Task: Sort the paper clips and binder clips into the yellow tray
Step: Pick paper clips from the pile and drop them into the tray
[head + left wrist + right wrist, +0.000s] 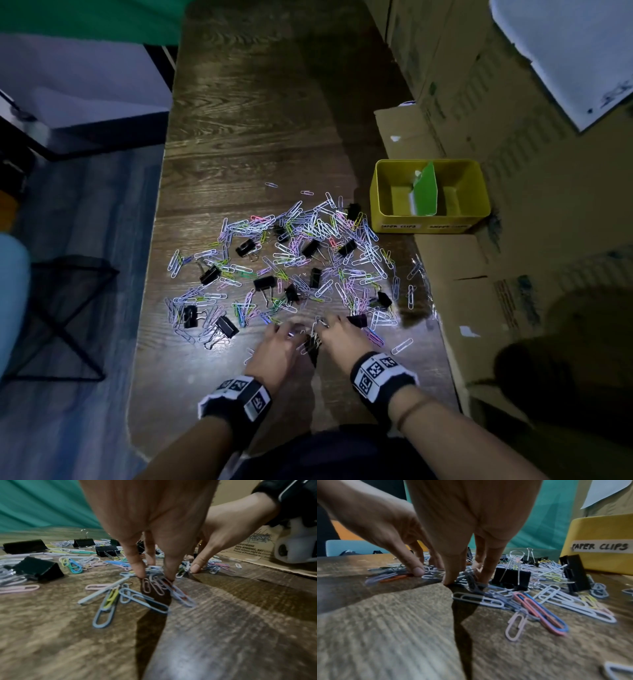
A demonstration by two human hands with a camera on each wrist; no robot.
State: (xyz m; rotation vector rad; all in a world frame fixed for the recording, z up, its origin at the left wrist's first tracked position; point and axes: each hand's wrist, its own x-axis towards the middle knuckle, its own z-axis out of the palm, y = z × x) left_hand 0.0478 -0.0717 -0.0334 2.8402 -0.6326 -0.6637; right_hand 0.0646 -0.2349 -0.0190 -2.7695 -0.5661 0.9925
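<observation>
A heap of coloured paper clips (368, 251) mixed with several black binder clips (263, 283) covers the wooden table (239, 102). The yellow tray (428, 222) stands to the right of the heap, split by a green divider (426, 192). Its near wall (599, 531) bears a "PAPER CLIPS" label (600, 546). Both hands are at the heap's near edge, side by side. My left hand (286, 334) (155, 576) presses straight fingertips (139, 572) onto a small bunch of paper clips. My right hand (334, 327) (467, 578) does the same, with a binder clip (511, 577) just to its right.
Cardboard boxes (479, 291) line the table's right side, right up against the tray. A black mesh stool (65, 308) stands on the floor beyond the table's left edge. Bare wood (291, 394) lies between the heap and my body. The far half of the table holds nothing.
</observation>
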